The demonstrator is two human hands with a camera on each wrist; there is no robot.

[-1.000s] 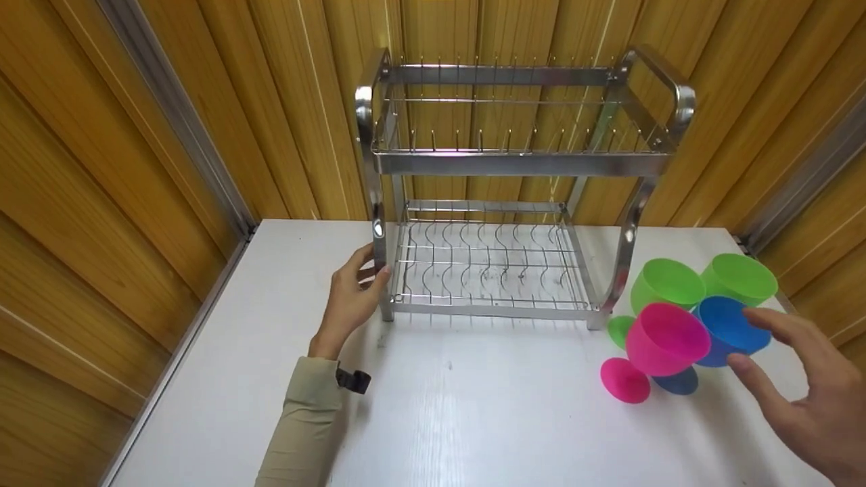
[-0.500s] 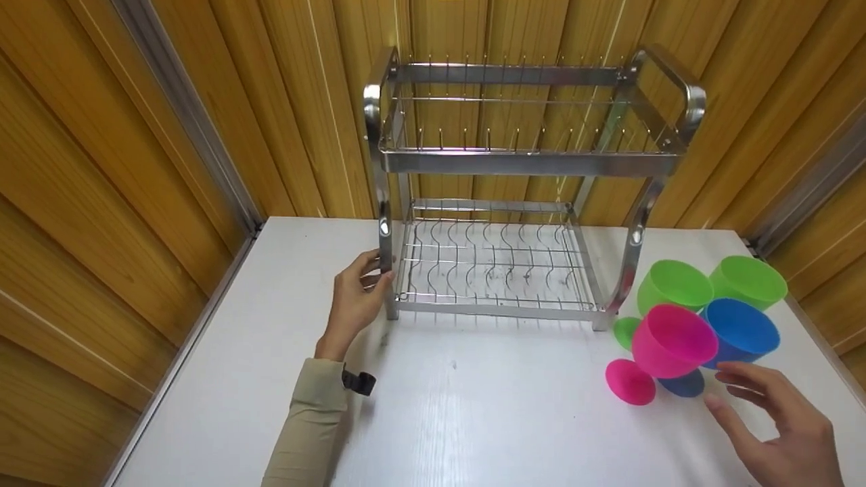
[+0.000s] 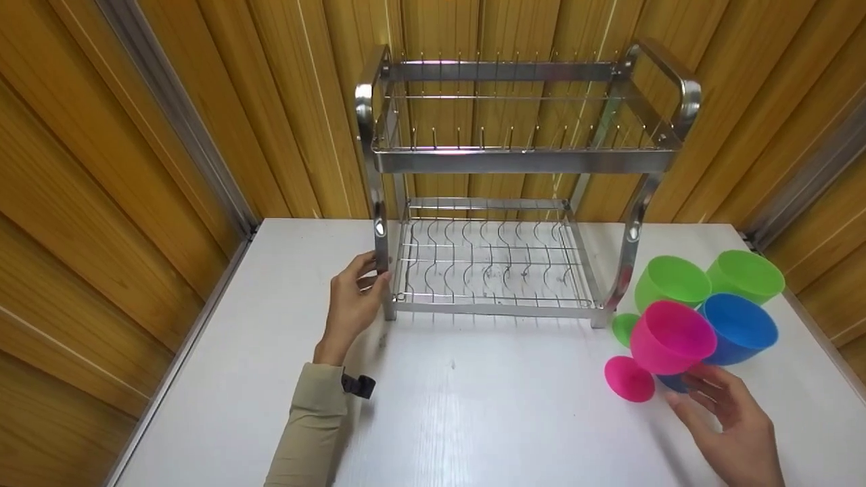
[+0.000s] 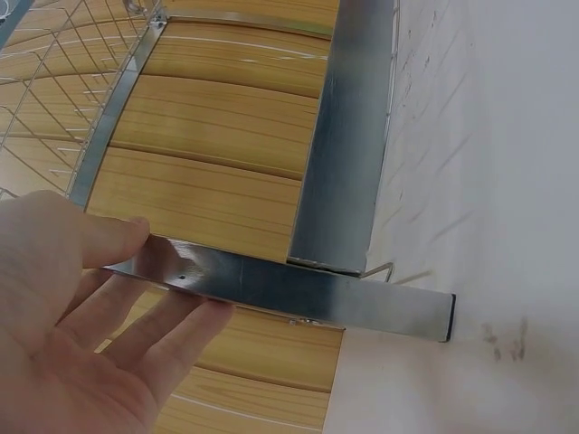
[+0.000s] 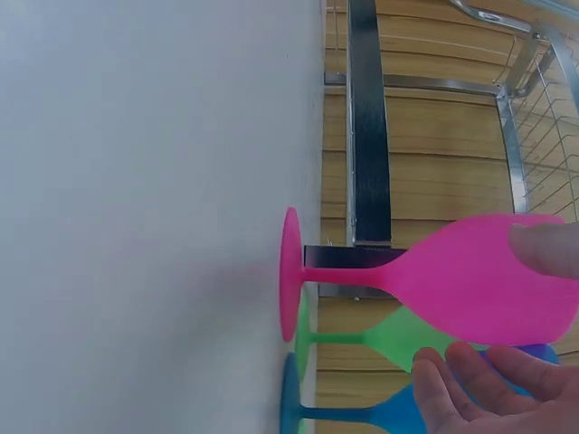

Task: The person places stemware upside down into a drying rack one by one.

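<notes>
A two-tier metal dish rack (image 3: 524, 162) stands at the back of the white table. With thumb and fingers, my left hand (image 3: 352, 297) holds its front left leg (image 4: 271, 285) low down. To the right of the rack are stemmed plastic goblets: a pink goblet (image 3: 673, 338) in front, a blue goblet (image 3: 741, 331), and two green goblets, one nearer (image 3: 670, 284) and one farther (image 3: 747, 277). Near the pink one is my right hand (image 3: 737, 429), thumb and fingers apart. In the right wrist view the thumb overlaps the pink bowl; contact cannot be made out.
The white table (image 3: 473, 419) extends in front of the rack. Wooden panel walls (image 3: 325, 122) close in the back and both sides. The blue goblet stands close behind the pink one, overlapping it in view.
My right hand has moved left and down, from beside the blue goblet's bowl to just in front of the pink goblet. The left hand stays on the rack leg.
</notes>
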